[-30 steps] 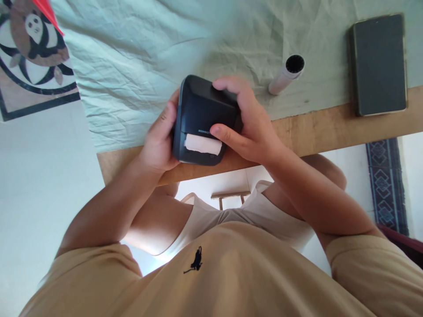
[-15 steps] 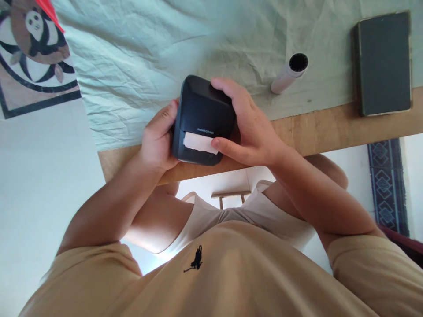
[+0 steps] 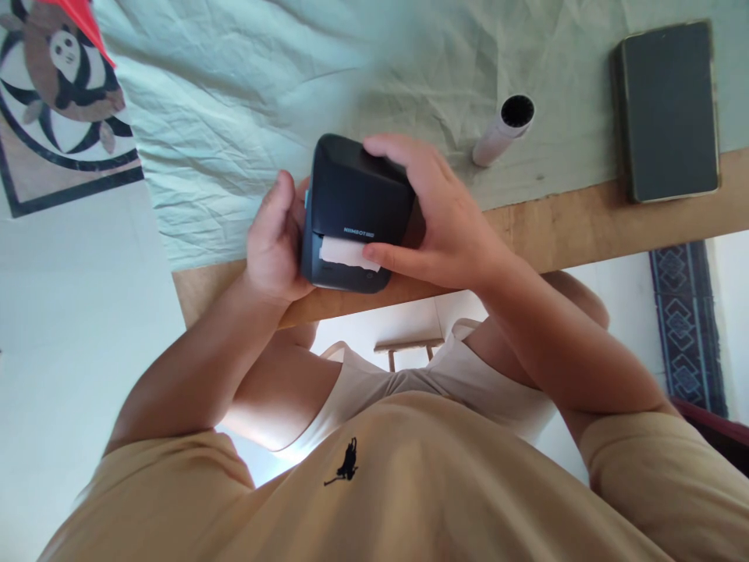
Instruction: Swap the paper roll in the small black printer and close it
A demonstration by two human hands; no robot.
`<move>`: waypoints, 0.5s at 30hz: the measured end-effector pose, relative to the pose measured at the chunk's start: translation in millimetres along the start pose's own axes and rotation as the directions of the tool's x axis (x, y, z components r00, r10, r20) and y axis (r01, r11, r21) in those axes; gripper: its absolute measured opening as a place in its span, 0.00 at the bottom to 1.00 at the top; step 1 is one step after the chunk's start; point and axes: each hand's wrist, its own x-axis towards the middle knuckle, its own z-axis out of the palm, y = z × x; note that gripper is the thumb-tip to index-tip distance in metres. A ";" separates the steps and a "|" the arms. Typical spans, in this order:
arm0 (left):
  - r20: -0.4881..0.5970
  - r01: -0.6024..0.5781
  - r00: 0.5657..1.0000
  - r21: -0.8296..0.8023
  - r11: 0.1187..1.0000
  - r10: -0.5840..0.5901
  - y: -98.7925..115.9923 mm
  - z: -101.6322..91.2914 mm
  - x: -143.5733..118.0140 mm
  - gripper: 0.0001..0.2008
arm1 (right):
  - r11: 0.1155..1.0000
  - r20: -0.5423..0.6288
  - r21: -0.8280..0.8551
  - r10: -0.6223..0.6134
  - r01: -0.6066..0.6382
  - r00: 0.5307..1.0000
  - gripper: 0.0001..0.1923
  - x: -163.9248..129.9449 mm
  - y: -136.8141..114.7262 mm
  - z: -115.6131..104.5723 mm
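In the head view, a small black label printer [image 3: 354,207] sat at the near edge of the tabletop [image 3: 585,226], partly on the wrinkled green cloth [image 3: 246,117], with a white paper strip [image 3: 345,253] sticking out of its front slot. The left hand [image 3: 272,246] gripped its left side, fingers wrapped on the casing, while the right hand [image 3: 436,226] clasped its top and right side, thumb touching the strip. A white tube [image 3: 502,131] lay on the cloth near the printer, and a dark book [image 3: 667,109] rested toward the right edge.
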 end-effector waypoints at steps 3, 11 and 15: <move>0.079 -0.080 0.994 0.015 0.997 0.079 -5.3 -4.5 0.9 0.25 | 0.992 -0.111 -0.120 0.019 -0.033 0.994 0.34 3.7 -8.9 -12.7; 0.115 -0.124 0.987 0.066 0.990 0.116 -19.0 -24.8 2.7 0.29 | 0.973 -0.392 -0.184 0.054 -0.136 0.918 0.07 15.3 -31.6 -26.5; 0.121 -0.136 0.984 0.074 0.988 0.127 -19.7 -25.2 2.1 0.29 | 0.981 -0.563 -0.169 -0.018 -0.094 0.826 0.10 16.8 -23.7 -17.9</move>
